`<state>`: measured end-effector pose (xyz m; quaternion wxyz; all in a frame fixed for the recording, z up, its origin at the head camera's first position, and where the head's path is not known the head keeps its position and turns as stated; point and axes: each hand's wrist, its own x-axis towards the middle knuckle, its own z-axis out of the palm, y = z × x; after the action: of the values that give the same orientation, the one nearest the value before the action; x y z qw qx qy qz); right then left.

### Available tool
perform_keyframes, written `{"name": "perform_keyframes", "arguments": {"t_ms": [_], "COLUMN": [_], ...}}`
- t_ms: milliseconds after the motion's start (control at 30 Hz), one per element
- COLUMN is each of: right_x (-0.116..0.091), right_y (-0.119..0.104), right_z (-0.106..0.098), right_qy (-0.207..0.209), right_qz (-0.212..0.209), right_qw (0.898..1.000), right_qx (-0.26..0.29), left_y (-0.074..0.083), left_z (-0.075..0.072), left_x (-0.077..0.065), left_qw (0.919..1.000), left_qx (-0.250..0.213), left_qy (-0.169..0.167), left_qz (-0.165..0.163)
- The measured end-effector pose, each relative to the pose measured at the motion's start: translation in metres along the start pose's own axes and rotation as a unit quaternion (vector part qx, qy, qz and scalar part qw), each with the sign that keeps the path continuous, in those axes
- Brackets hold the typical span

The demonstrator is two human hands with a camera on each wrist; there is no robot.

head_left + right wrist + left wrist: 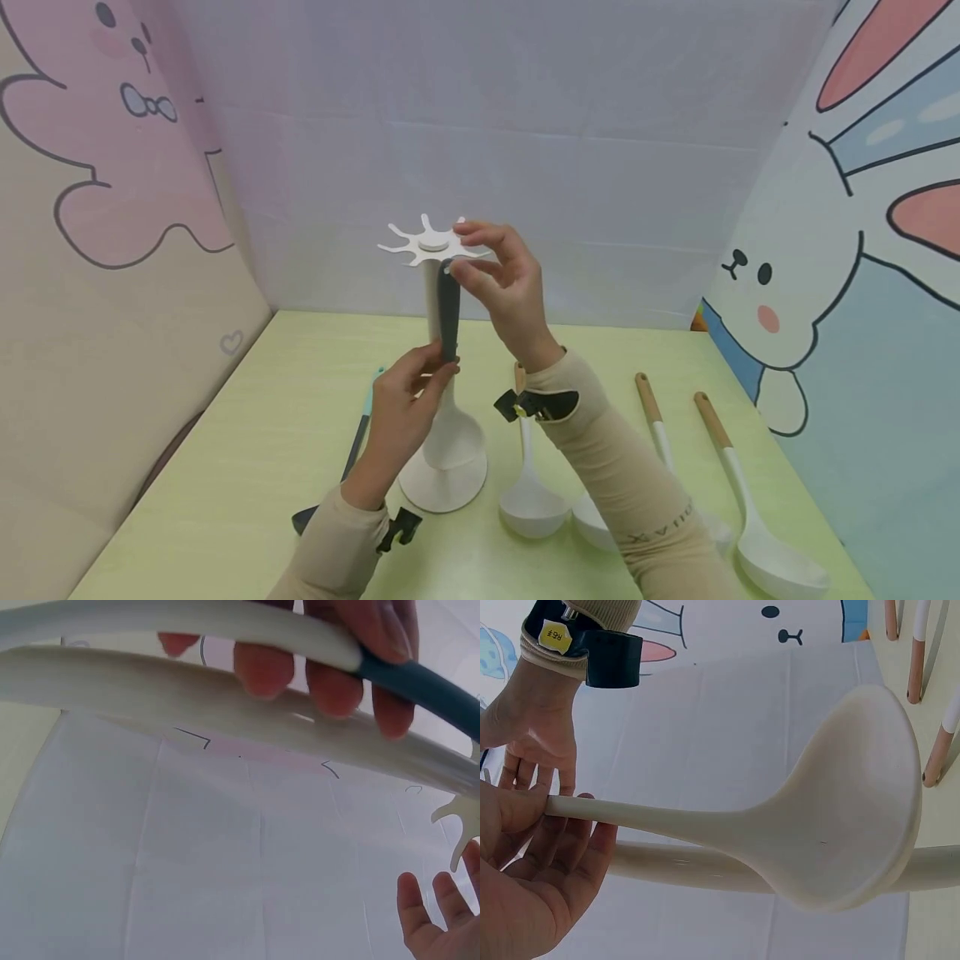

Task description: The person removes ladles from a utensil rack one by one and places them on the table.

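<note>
A white utensil stand (442,492) rises from a round base to a ring of curved hooks (412,242) at its top. In front of its post, a ladle (448,308) hangs upright, bowl down, with a dark grip on a white shaft. My left hand (405,400) pinches it where grip meets shaft; the white bowl (847,817) shows clearly in the left wrist view. Up at the hooks is my right hand (510,287), thumb at the holed end of the grip and index finger over a hook. Its loosely extended fingers (450,900) appear in the right wrist view.
Left of the stand lies a dark utensil (357,446) with a teal handle end. To the right are a white ladle (532,510) and a large white spoon (780,567), both wooden-handled, with more utensils partly behind my right sleeve. Cartoon-printed sheets surround the table (247,417).
</note>
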<state>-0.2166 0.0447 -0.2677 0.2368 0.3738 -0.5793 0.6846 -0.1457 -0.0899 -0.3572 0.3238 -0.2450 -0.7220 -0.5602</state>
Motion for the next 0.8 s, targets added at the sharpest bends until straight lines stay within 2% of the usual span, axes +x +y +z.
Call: {"name": "perform_keyframes", "arguments": {"t_ms": [267, 433, 567, 800], "right_x": [-0.0024, -0.0032, -0.0030, -0.0028], "right_y": [-0.0058, -0.0091, -0.0079, -0.0062], "right_z": [0.0010, 0.0014, 0.0001, -0.0024], "right_qy": [0.011, 0.018, 0.014, 0.007], "right_qz": [0.006, 0.012, -0.002, -0.027], "right_qw": [0.999, 0.998, 0.996, 0.995], "right_qx": [-0.030, -0.060, -0.089, -0.099], "left_y": [0.0034, 0.0064, 0.0074, 0.0093], "left_z": [-0.0024, -0.0041, -0.0054, -0.0070], "left_x": [-0.0029, -0.0044, -0.0051, -0.0056], "left_qw": [0.9998, 0.9999, 0.9999, 0.9998], "left_qx": [-0.012, -0.009, -0.003, 0.004], "left_qy": [-0.005, -0.007, -0.010, -0.016], "left_qz": [-0.016, -0.011, -0.007, -0.006]}}
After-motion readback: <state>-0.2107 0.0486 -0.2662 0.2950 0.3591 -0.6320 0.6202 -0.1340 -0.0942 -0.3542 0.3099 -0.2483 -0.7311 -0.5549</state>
